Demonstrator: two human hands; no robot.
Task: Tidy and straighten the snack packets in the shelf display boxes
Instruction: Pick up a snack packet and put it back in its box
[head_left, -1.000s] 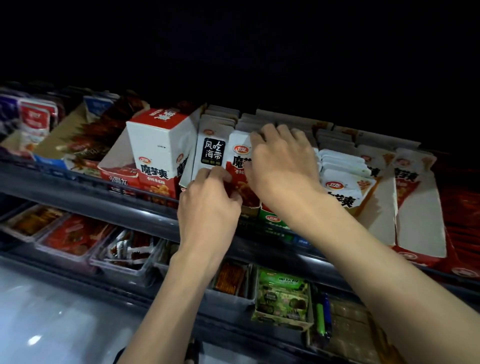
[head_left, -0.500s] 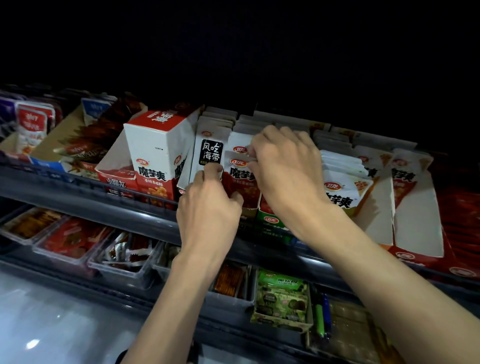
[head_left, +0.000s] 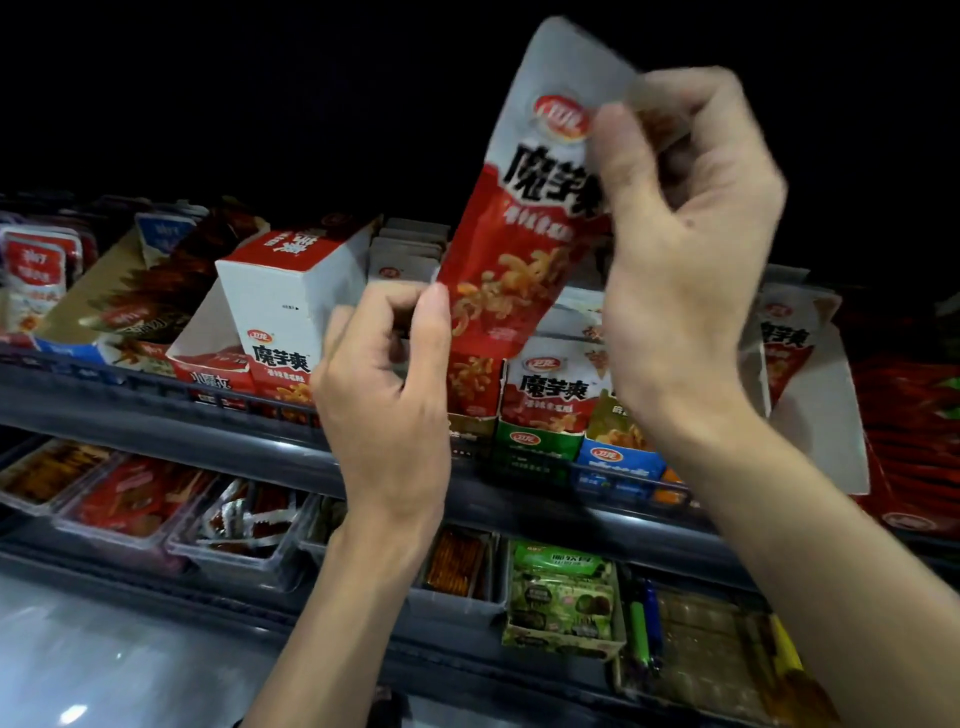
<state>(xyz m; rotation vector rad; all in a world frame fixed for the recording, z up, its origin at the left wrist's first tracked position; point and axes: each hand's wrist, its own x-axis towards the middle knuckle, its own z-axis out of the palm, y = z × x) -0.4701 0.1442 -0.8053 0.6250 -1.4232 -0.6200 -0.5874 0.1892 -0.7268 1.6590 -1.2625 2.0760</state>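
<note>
The right hand (head_left: 691, 249) is pinching a red-and-white snack packet (head_left: 519, 260) by its upper right edge, holding it tilted at the upper centre of the frame — above the display boxes (head_left: 291, 312) on the shelf (head_left: 156, 415). The left hand (head_left: 384, 405), fingers curled, is touching the packet's lower left corner — gripping or not, I cannot tell.

The snack packet (head_left: 519, 249) is blurred at its top corner and covered along its right edge by the right hand (head_left: 691, 249); red packets (head_left: 914, 415) at far right are cut off by the frame edge.
</note>
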